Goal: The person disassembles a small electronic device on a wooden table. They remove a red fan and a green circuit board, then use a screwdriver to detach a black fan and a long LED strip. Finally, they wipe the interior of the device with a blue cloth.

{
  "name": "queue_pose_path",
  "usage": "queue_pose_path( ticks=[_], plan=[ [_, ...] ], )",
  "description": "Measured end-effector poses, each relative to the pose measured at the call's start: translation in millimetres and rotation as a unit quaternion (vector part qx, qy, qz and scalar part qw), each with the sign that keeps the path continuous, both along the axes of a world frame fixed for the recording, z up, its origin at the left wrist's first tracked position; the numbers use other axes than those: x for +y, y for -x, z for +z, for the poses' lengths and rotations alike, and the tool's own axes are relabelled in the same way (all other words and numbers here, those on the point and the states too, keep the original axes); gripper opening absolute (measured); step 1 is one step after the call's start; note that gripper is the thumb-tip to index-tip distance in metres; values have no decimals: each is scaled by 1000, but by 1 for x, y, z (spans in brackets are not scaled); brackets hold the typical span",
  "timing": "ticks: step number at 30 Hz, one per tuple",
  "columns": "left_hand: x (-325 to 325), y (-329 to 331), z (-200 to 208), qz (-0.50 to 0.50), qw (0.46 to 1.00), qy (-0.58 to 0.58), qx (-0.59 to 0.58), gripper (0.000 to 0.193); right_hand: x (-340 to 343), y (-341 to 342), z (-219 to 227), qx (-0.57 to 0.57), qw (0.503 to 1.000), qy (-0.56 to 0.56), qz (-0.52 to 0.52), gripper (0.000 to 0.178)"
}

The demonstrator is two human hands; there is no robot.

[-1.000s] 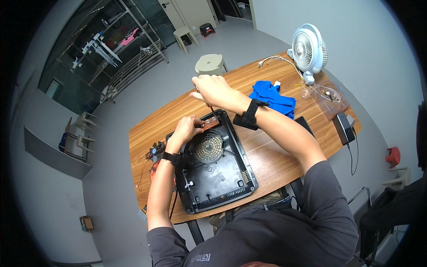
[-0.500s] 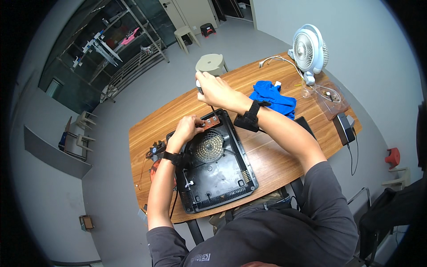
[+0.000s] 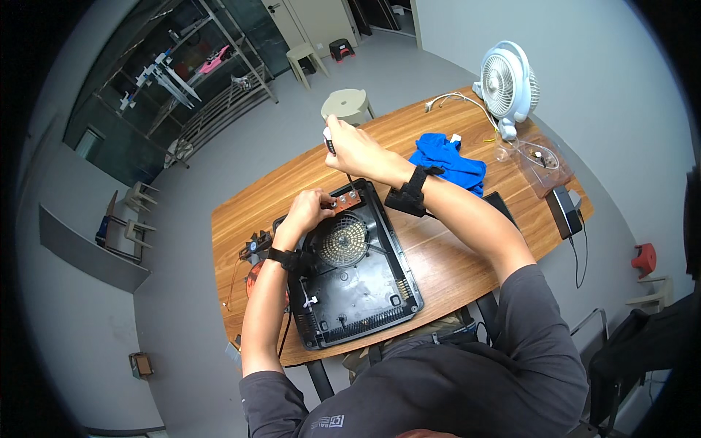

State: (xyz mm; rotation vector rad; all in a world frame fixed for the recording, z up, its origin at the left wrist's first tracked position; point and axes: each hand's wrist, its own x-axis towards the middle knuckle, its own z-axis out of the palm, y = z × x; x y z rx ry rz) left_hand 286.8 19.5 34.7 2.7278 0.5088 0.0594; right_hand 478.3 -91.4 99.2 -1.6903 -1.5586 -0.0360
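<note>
Right hand point(image 3: 355, 150) slightly lower, screwdriver point(image 3: 332, 142) upright.

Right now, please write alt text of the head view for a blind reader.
A person's right hand holds a screwdriver upright over a small brown circuit board, steadied by the left hand, inside an open black appliance base on a wooden table. A blue cloth lies nearby.

One head-worn fisheye looks steeply down from above the wooden table point(image 3: 438, 255).
</note>
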Motion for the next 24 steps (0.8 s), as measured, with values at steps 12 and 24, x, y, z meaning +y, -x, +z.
queue_pose_path(
  ticks=[12, 24],
  plan=[
    [-2, 0, 1, 0, 1000, 7, -9, 34, -2, 0, 5, 25, 1000, -5, 12, 44],
    [-2, 8, 22, 25, 998, 58, 24, 31, -1, 23, 30, 25, 999, -38, 16, 41]
  ],
)
